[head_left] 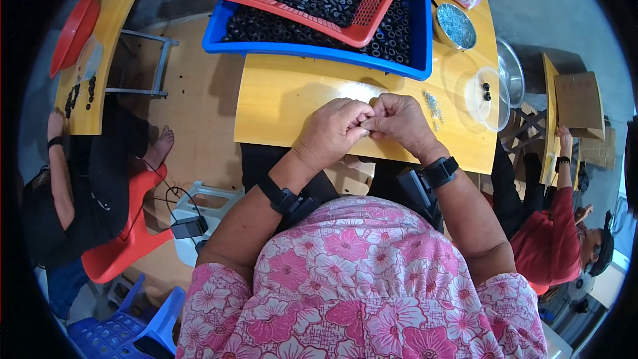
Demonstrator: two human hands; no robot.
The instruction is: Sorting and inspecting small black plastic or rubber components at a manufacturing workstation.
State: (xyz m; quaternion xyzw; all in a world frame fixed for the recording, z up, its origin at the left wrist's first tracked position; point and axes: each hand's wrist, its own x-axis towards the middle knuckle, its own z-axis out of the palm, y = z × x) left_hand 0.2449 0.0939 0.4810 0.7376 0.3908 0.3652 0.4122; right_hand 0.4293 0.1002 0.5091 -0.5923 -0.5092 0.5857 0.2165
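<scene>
Beyond both hands, black rings [397, 26] fill the blue tray [312, 58]; left hand [335, 129] and right hand [403, 123] meet over the worktop [279, 103], fingertips pinched; what they grip, cannot tell; small clear pieces [432, 108] lie right of the right hand; step appears to be fine fingertip work; next move likely requires steady, aligned pinches.

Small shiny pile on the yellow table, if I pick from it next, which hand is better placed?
Probably your right hand: the small shiny pile lies close by its right side, while your left hand is farther off. Both hands meet; anything pinched between them is hidden.
</scene>
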